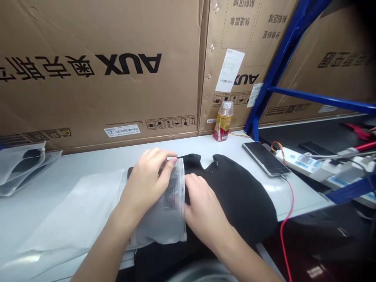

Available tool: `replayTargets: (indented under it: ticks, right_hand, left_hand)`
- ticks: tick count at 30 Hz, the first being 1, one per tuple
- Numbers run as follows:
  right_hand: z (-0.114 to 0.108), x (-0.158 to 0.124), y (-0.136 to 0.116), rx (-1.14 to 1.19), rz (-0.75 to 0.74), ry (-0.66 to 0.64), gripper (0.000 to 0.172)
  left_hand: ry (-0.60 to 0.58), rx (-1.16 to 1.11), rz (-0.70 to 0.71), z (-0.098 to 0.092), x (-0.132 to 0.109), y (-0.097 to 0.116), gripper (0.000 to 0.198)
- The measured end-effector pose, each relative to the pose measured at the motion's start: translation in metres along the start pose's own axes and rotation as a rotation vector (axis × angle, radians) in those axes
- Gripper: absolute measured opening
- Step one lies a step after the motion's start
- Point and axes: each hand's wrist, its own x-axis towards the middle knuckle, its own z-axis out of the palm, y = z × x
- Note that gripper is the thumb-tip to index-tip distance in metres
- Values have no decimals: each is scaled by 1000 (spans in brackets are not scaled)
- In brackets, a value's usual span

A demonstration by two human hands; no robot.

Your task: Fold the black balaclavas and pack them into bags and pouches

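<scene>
A frosted plastic zip bag (155,225) lies in front of me, its slider edge facing right. A dark folded item with a printed label shows through the plastic. My left hand (151,174) rests on the bag's upper part, thumb and fingers closed around its top corner. At the zip edge is my right hand (202,207), fingers curled, with the blurred thumb tip seen through the plastic. Under the bag and right hand spreads a black fabric piece (241,192) with a notch at its far edge.
More frosted bags (79,207) lie at the left; others (20,168) stand behind. Cartons (102,105) wall the back. A drink bottle (223,121), a phone (266,158) on a red cable (283,239), power strips (302,160) and a blue rack post (273,70) are at the right.
</scene>
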Motion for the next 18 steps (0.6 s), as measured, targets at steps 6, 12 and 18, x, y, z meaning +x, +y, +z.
replayTargets:
  ticks: [6,12,18]
  right_hand:
    - [-14,3,13,506,77,68,8]
    - [-41,0,13,1015,270,55,22]
    - [-54,-1,41,648,241,249,25]
  left_hand:
    - [-129,66,-180,3,-32,-11,55]
    - [-108,-97,-398,3,-47,-26,68]
    - [73,145,-338,-66,-30,-65,52]
